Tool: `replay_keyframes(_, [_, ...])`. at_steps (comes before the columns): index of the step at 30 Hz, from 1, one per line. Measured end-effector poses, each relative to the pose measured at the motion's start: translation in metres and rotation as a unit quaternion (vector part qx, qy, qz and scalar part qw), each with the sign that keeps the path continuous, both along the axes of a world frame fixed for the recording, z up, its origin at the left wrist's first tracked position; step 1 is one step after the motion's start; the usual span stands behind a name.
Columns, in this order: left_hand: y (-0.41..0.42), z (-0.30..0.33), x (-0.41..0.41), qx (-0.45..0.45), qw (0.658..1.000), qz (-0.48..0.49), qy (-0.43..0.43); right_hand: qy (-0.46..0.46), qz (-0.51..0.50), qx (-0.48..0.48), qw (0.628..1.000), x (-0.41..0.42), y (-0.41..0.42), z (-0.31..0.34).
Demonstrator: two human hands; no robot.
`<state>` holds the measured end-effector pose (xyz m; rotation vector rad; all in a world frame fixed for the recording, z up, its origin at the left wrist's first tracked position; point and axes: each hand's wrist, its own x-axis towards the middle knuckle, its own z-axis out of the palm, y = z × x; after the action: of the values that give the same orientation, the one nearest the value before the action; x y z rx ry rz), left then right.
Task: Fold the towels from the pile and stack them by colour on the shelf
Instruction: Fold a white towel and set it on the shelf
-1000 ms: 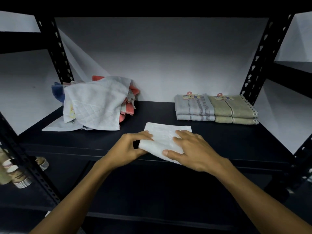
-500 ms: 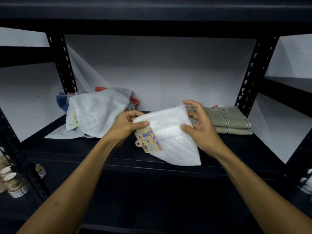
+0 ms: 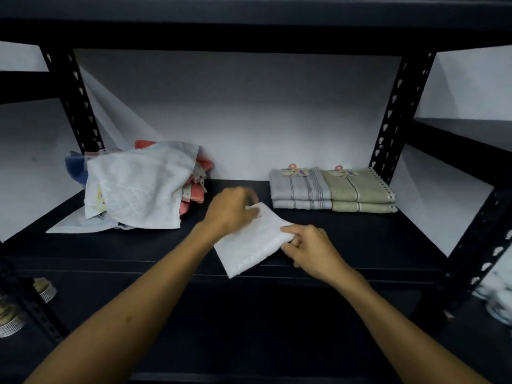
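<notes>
Stacked paper cups (image 3: 11,320) sit on the lower level at far left, more of them (image 3: 45,289) just behind a black perforated upright (image 3: 37,314). Blurred white objects (image 3: 498,295) lie at lower right; a white wall (image 3: 235,112) backs everything

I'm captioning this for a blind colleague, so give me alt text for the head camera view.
Two bare hands hold a folded white towel on a black shelf: the left hand at its far corner, the right hand pinching its right edge. A jumbled towel pile lies left; folded grey towels and olive towels lie right.
</notes>
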<state>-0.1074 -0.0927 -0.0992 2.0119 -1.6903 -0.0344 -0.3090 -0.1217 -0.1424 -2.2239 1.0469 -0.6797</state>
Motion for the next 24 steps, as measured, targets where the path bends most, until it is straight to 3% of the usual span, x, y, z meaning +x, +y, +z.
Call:
replay_keyframes(4, [0.045, -0.040, -0.015, 0.037, 0.999, 0.029, -0.016, 0.161, 0.012, -0.159, 0.974, -0.006, -0.002, 0.003])
replay_keyframes(7, [0.061, -0.055, -0.002, 0.086, 0.996, 0.000, -0.020, 0.140, 0.084, -0.202, 0.966, -0.007, -0.013, -0.002])
replay_keyframes(11, [0.058, -0.055, 0.029, 0.138, 0.987, -0.077, -0.004, 0.119, 0.164, -0.157, 0.967, 0.004, -0.018, -0.008])
replay_keyframes(13, [0.048, -0.055, 0.049, 0.136, 0.988, -0.067, -0.028, 0.136, 0.157, -0.179, 0.962, 0.016, -0.017, -0.012])
replay_keyframes(16, [0.033, -0.051, 0.074, 0.063, 0.995, -0.014, -0.079, 0.144, 0.122, -0.208, 0.960, 0.043, -0.023, -0.017])
replay_keyframes(18, [0.025, -0.050, 0.083, 0.033, 0.997, -0.009, -0.069, 0.159, 0.101, -0.262, 0.947, 0.064, -0.034, -0.018])
replay_keyframes(21, [0.017, -0.054, 0.091, 0.076, 0.997, -0.031, -0.018, 0.201, 0.058, -0.303, 0.930, 0.090, -0.054, -0.016])
replay_keyframes(24, [-0.002, -0.051, 0.101, 0.072, 0.995, -0.043, -0.056, 0.251, 0.026, -0.329, 0.910, 0.108, -0.068, -0.008])
